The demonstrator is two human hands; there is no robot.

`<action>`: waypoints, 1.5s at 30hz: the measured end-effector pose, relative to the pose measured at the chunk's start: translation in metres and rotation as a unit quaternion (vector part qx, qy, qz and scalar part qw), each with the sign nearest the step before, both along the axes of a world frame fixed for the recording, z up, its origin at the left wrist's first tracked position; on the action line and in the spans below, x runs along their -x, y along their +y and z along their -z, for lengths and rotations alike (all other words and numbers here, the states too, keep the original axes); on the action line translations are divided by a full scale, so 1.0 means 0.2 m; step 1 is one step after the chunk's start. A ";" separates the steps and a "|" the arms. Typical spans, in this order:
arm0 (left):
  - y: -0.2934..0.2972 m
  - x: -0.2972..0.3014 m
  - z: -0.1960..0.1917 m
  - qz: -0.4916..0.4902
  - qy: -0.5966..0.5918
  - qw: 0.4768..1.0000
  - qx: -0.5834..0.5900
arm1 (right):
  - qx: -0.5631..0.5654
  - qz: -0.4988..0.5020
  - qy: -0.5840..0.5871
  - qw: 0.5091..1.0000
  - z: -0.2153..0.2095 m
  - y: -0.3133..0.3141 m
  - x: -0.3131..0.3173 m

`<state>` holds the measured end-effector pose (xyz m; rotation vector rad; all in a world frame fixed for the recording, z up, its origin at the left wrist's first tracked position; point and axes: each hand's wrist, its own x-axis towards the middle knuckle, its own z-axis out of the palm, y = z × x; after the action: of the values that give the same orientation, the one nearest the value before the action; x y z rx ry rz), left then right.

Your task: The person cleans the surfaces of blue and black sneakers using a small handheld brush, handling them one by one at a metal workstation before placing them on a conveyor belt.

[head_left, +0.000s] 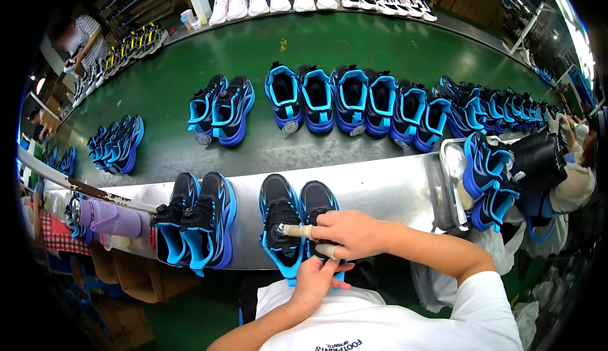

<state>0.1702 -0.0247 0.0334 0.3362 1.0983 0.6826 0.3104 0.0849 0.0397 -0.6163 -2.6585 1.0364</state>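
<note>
Pinching the black-and-blue shoe [280, 224] by its dial, the right hand [351, 234] and left hand [316, 281] hold it at the steel ledge [380, 189] edge — it may slip off.

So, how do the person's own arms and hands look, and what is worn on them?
Both forearms are bare, and short white sleeves end above the elbows. The right hand has pale tape or finger cots wrapped on two fingers. The left hand shows no glove or wrapping. No watch or ring is visible.

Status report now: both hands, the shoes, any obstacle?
Right hand on dial of black-and-blue shoe pair. Left hand gripping near shoe's heel. Second pair beside, not touching.
</note>
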 end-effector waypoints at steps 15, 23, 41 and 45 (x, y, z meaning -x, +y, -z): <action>0.02 -0.04 0.00 0.018 -0.014 1.000 0.014 | 0.061 0.003 -0.076 0.995 -0.03 0.02 -0.03; 0.03 -0.06 0.00 0.009 -0.028 0.999 0.030 | -0.055 -0.025 -0.068 0.996 0.04 0.01 -0.05; 0.05 -0.13 -0.02 0.007 -0.030 0.999 0.027 | 0.027 -0.040 0.015 0.999 0.08 0.08 -0.14; 0.05 -0.12 0.00 0.013 -0.044 0.998 0.040 | 0.078 -0.145 -0.037 0.986 -0.02 0.20 -0.16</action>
<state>0.1939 -0.0154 0.0332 0.2495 1.0334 0.6237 0.3433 0.1240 0.0441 -0.3034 -2.8107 1.3338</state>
